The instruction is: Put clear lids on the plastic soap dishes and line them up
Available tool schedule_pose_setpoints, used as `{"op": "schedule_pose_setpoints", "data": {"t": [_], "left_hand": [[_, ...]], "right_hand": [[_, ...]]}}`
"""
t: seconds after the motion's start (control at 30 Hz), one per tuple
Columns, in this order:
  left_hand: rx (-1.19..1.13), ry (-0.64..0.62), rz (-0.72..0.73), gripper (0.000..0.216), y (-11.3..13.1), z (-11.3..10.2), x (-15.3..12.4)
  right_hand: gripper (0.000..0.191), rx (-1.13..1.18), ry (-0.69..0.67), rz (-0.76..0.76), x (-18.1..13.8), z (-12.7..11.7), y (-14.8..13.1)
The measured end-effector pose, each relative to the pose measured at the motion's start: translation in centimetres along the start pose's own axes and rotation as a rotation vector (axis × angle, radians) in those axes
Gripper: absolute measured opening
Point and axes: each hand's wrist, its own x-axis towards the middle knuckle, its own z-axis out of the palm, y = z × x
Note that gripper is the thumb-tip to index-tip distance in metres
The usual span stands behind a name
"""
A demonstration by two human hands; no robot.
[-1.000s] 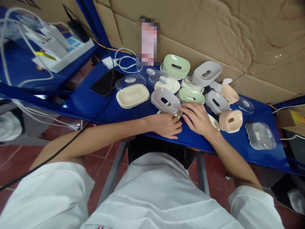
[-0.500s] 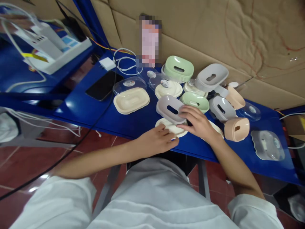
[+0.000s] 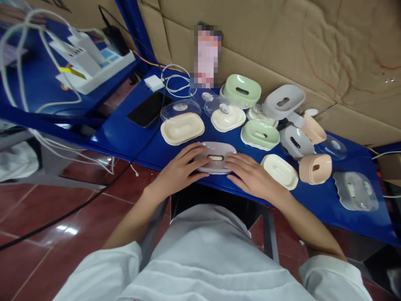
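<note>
Grey plastic dish [image 3: 216,149], oval and slotted in the middle: in the head view it sits on the blue counter [image 3: 138,136], just below the centre of the frame, between both hands. The left hand [image 3: 175,171] grips its left end, fingers over the rim and one pointing toward the slot; the right hand [image 3: 252,173] has its fingers drawn narrow against the right end. A pale piece [image 3: 216,158] shows through the slot, so the dish is probably set over a base; whether it is fully seated cannot be told.

Higher in the frame, the front green dish [image 3: 271,136] also shows something pale through its slot and looks paired likewise. Lying with no dish on them are the left cream tray [image 3: 181,128] left of centre, the upper cream tray [image 3: 230,120] above the hands, and the lower cream tray [image 3: 280,171] right of them. By that reading, the pairing seems only partly done. The clear lid [image 3: 180,109] lies just above the left cream tray; the clear shell [image 3: 357,190] lies far right. What is under the peach dish [image 3: 315,173], right of centre, is unclear.
</note>
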Motion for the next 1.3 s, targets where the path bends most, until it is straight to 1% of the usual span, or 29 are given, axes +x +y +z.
{"op": "schedule_pose_setpoints", "data": {"t": [0.1, 0.17, 0.2, 0.27, 0.37, 0.43, 0.5, 0.57, 0.63, 0.7, 0.77, 0.83, 0.87, 0.9, 0.93, 0.97, 1.03, 1.07, 1.13, 1.2, 1.3], "left_hand": [[-0.034, 0.007, 0.029, 0.045, 0.2, 0.1, -0.3], [-0.048, 0.017, 0.026, 0.042, 0.5, -0.3, -0.3], [-0.043, 0.035, 0.011, 0.040, 0.5, -0.7, -0.1], [0.024, 0.096, -0.065, 0.038, 0.1, -1.4, 0.7], [0.244, 0.174, -0.250, 0.045, -1.6, -2.2, 2.9], [0.359, 0.186, -0.361, 0.056, -3.2, -2.2, 4.7], [0.393, 0.148, -0.403, 0.059, -4.8, -1.8, 6.1], [0.405, 0.093, -0.438, 0.053, -5.9, -1.6, 7.0], [0.389, 0.080, -0.458, 0.047, -6.4, -1.6, 7.4], [0.326, 0.123, -0.433, 0.045, -6.1, -1.8, 7.3], [0.233, 0.208, -0.375, 0.045, -5.2, -1.9, 6.9], [0.145, 0.290, -0.292, 0.045, -3.6, -1.6, 6.3], [0.110, 0.304, -0.233, 0.044, -2.7, -1.1, 5.9], [0.079, 0.288, -0.157, 0.042, -1.7, -0.5, 5.5], [0.056, 0.235, -0.060, 0.042, -0.8, 0.2, 5.1], [0.032, 0.152, 0.040, 0.042, 0.1, 0.9, 4.8], [-0.002, 0.021, 0.167, 0.043, 1.4, 2.2, 4.3], [-0.018, -0.009, 0.195, 0.044, 1.9, 2.7, 4.2], [-0.036, 0.005, 0.201, 0.043, 2.3, 3.3, 4.1], [-0.027, 0.044, 0.163, 0.044, 2.4, 3.3, 4.1], [-0.032, 0.055, 0.077, 0.059, 2.3, 3.2, 4.1]], "right_hand": [[0.036, -0.075, 0.014, 0.031, -0.8, 1.5, -1.0], [0.037, -0.096, 0.046, 0.055, -1.7, 2.1, -1.5], [0.038, -0.099, 0.057, 0.067, -2.2, 2.2, -1.8], [0.041, -0.099, 0.081, 0.097, -3.1, 2.4, -2.2], [0.048, -0.082, 0.138, 0.168, -4.2, 2.7, -2.4], [0.050, -0.068, 0.176, 0.208, -4.6, 3.0, -2.4], [0.049, -0.052, 0.199, 0.227, -4.7, 3.2, -2.3], [0.047, -0.033, 0.215, 0.230, -4.7, 3.4, -2.2], [0.041, -0.036, 0.245, 0.257, -4.6, 3.4, -2.2], [0.037, -0.049, 0.276, 0.307, -4.6, 3.4, -2.3], [0.041, -0.025, 0.284, 0.346, -4.6, 3.3, -2.4], [0.056, 0.040, 0.271, 0.384, -4.5, 3.4, -2.4], [0.066, 0.069, 0.275, 0.403, -4.5, 3.4, -2.5], [0.077, 0.091, 0.292, 0.418, -4.5, 3.5, -2.4], [0.087, 0.107, 0.316, 0.427, -4.6, 3.6, -2.4], [0.094, 0.119, 0.336, 0.427, -4.6, 3.7, -2.3], [0.098, 0.134, 0.340, 0.414, -4.7, 3.8, -2.1], [0.095, 0.140, 0.320, 0.412, -4.8, 3.8, -2.0], [0.086, 0.144, 0.282, 0.420, -4.8, 3.7, -1.9], [0.079, 0.147, 0.280, 0.433, -4.7, 3.6, -1.9], [0.075, 0.143, 0.302, 0.443, -4.6, 3.5, -2.0]]}}
